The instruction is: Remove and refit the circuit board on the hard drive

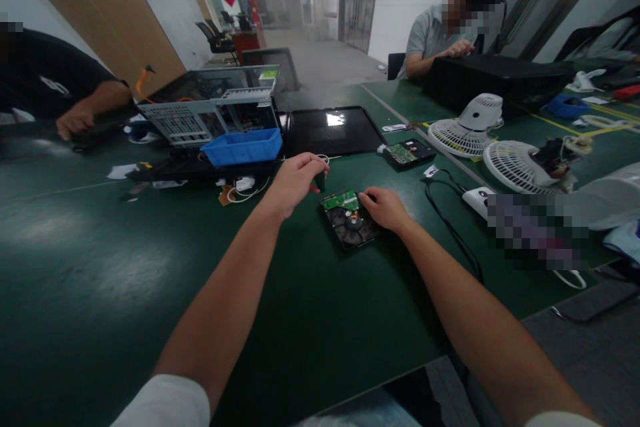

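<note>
A hard drive lies on the green table with its green circuit board facing up. My left hand is closed around a dark-handled screwdriver, which points down at the board's upper left corner. Whether its tip touches a screw is too small to tell. On the drive's right edge, the thumb and fingers of my right hand grip and steady it. Beyond my hands, a second hard drive rests circuit board up.
An open computer case stands at the back left, behind a blue tray. A black panel lies beside it. White fan parts, a power strip and a black cable occupy the right. Two people sit across the table.
</note>
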The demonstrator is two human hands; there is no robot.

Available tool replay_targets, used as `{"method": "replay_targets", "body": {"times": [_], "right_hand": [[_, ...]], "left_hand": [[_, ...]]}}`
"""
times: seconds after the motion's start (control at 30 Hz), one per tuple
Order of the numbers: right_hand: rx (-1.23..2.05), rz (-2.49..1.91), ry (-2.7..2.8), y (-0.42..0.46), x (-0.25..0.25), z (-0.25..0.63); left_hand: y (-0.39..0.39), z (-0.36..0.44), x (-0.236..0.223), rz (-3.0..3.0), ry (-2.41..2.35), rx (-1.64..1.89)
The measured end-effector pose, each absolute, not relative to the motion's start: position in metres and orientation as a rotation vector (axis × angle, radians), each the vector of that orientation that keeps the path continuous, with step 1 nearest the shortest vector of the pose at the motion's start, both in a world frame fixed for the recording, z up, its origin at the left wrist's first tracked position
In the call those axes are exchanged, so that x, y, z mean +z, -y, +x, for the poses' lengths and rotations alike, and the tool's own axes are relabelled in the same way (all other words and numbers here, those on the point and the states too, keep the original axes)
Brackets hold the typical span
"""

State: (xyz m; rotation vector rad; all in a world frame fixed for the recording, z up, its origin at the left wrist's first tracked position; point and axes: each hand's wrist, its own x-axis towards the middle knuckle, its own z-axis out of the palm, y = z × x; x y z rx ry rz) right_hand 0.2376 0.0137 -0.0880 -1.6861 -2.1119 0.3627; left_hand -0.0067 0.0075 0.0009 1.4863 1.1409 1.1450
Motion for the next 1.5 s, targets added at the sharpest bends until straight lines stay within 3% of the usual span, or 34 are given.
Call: {"method": "replay_targets", "body": {"times": [1.5], "right_hand": [[0.374,-1.666,2.086,-0.0130,-0.0887,0.2373]], "left_hand": [[-0.0019,-0.0022,0.0021,1.387,-1.025,1.116]]}}
